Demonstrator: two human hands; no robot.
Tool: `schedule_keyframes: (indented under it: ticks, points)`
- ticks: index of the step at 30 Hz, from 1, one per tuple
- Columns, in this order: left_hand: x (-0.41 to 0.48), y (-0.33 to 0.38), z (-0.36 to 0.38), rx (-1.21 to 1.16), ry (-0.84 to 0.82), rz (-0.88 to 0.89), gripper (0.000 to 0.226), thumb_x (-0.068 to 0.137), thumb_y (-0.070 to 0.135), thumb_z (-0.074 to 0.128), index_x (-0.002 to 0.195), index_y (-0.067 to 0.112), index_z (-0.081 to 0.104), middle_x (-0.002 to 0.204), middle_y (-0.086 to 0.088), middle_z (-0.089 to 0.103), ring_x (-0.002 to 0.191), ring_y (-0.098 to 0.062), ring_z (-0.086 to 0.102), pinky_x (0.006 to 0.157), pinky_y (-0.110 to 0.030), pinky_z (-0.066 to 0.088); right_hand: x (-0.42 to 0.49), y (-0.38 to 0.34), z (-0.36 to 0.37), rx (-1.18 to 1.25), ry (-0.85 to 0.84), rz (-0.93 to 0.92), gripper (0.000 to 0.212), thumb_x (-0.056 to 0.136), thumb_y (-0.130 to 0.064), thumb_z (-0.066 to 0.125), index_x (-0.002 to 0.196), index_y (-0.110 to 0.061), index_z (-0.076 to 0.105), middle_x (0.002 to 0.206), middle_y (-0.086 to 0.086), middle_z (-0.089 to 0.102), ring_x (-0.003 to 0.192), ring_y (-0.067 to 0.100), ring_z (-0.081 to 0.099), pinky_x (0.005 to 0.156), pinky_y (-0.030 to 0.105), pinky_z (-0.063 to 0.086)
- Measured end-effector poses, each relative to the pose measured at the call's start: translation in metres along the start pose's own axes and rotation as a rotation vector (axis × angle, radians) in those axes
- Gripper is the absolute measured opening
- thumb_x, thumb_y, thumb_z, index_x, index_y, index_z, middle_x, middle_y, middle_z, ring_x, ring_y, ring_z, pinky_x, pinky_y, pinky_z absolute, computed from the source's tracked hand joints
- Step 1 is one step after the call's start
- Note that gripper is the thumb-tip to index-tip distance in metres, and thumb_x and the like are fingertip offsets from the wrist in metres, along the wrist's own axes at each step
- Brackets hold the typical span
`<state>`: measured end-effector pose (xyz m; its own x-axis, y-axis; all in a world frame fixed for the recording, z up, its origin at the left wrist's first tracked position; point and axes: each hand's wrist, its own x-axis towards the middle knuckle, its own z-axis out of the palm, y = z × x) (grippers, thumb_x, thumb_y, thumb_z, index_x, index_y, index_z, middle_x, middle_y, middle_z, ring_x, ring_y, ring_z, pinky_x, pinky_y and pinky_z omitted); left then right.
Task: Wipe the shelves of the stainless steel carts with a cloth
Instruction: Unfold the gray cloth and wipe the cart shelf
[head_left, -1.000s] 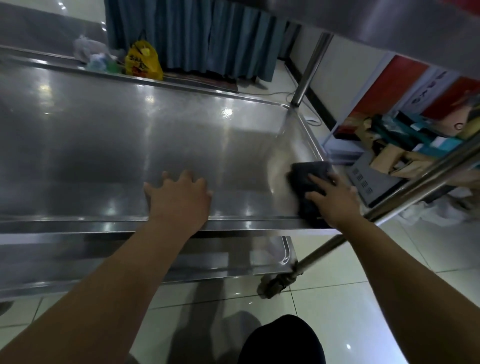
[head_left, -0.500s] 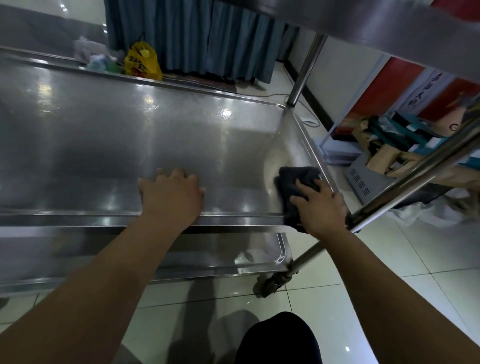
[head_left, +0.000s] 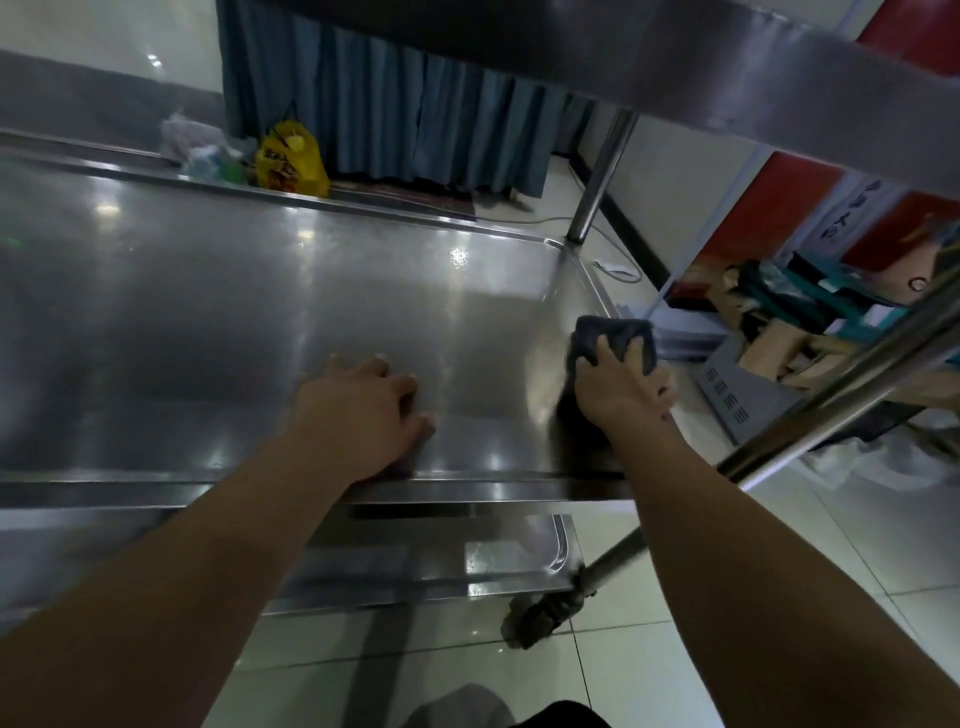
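Wiping of the middle shelf (head_left: 260, 322) seems to be the step in hand; the lower shelf (head_left: 514, 566) lies beneath it. The left hand (head_left: 363, 410) rests flat near the front rim, fingers relaxed and holding nothing. The right hand (head_left: 621, 395) grips the dark cloth (head_left: 618, 332) with bent fingers, pressing it down just beside the right rim. The next move probably calls for a firm sweep toward the far corner by the upright post (head_left: 597, 176). Beyond sits a yellow bag (head_left: 291, 161).

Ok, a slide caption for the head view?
Right hand grips a dark cloth on the steel cart shelf; left hand rests alongside.
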<state>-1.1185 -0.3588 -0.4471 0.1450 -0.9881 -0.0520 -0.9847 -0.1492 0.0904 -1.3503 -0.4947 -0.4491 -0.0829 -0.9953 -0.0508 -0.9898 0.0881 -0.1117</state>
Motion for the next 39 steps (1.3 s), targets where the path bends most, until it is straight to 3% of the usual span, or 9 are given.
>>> schedule_keyframes:
  ticks: [4,7,12,19,21,26,33,37,39]
  points:
    - [0.002,-0.004,0.003,0.002,-0.009,-0.010,0.058,0.080,0.074,0.028,0.126,0.042,0.045,0.141,0.005,0.040,0.125,-0.031,0.040,0.096,-0.049,0.039,0.002,-0.043,0.014,0.006,-0.015,-0.458,0.051,0.094,-0.050,0.034,0.144,-0.045,0.026,0.159,-0.007,0.008,0.137,0.034,0.017,0.107,0.046,0.018]
    - [0.001,-0.004,0.005,0.018,-0.016,-0.003,0.059,0.082,0.073,0.027,0.130,0.042,0.041,0.146,0.004,0.035,0.128,-0.033,0.037,0.099,-0.051,0.038,0.024,-0.028,0.006,-0.203,-0.020,-0.689,0.048,0.092,-0.042,0.040,0.140,-0.041,0.036,0.158,-0.007,0.012,0.141,0.034,0.013,0.106,0.050,0.026]
    - [0.003,0.000,0.003,0.024,-0.039,-0.011,0.058,0.084,0.070,0.030,0.133,0.040,0.038,0.149,0.002,0.031,0.132,-0.036,0.031,0.102,-0.055,0.033,0.054,-0.021,-0.002,0.016,-0.019,-0.084,0.055,0.096,-0.044,0.036,0.147,-0.034,0.020,0.158,0.008,0.004,0.140,0.041,0.008,0.109,0.059,0.011]
    - [0.002,-0.002,0.000,0.018,-0.065,-0.009,0.059,0.084,0.070,0.030,0.135,0.041,0.036,0.152,0.002,0.027,0.135,-0.038,0.028,0.104,-0.056,0.031,0.008,-0.050,0.013,0.021,-0.125,-0.663,0.062,0.082,-0.072,0.038,0.140,-0.058,0.020,0.158,-0.014,0.007,0.137,0.030,0.015,0.105,0.044,0.014]
    - [0.001,-0.004,0.001,0.004,-0.067,0.003,0.058,0.084,0.070,0.030,0.135,0.042,0.035,0.152,0.003,0.026,0.136,-0.037,0.027,0.105,-0.055,0.030,0.003,-0.032,0.013,0.004,-0.109,-0.616,0.061,0.084,-0.070,0.040,0.140,-0.057,0.019,0.158,-0.016,0.006,0.137,0.029,0.018,0.106,0.043,0.017]
    - [0.003,-0.013,0.001,-0.012,-0.115,0.044,0.059,0.086,0.069,0.030,0.140,0.044,0.029,0.155,0.005,0.022,0.137,-0.036,0.026,0.109,-0.052,0.029,-0.024,-0.004,0.007,0.048,-0.072,-0.130,0.060,0.091,-0.058,0.037,0.146,-0.046,0.016,0.159,-0.007,0.003,0.138,0.036,0.016,0.111,0.052,0.014]
    - [-0.004,-0.023,-0.011,-0.107,-0.154,0.107,0.051,0.091,0.051,0.042,0.139,0.035,0.038,0.155,0.005,0.022,0.140,-0.030,0.025,0.112,-0.043,0.027,-0.112,-0.012,0.000,0.061,-0.142,-0.611,0.049,0.089,-0.061,0.040,0.137,-0.052,0.034,0.156,-0.018,0.016,0.136,0.022,0.024,0.102,0.042,0.020]
    - [-0.028,-0.040,-0.023,-0.221,-0.112,0.138,0.034,0.091,0.040,0.050,0.110,0.015,0.062,0.130,-0.009,0.053,0.120,-0.027,0.049,0.098,-0.033,0.041,-0.131,-0.006,0.001,0.026,-0.080,-0.430,0.050,0.091,-0.062,0.033,0.140,-0.051,0.029,0.157,-0.015,0.014,0.136,0.024,0.025,0.103,0.041,0.022]
    - [-0.046,-0.053,-0.024,-0.196,-0.069,0.125,0.026,0.089,0.043,0.051,0.086,0.019,0.059,0.106,-0.009,0.060,0.101,-0.029,0.057,0.084,-0.034,0.046,-0.144,-0.015,0.010,-0.009,-0.016,-0.341,0.053,0.092,-0.062,0.027,0.143,-0.048,0.023,0.158,-0.010,0.013,0.136,0.028,0.022,0.104,0.044,0.020]
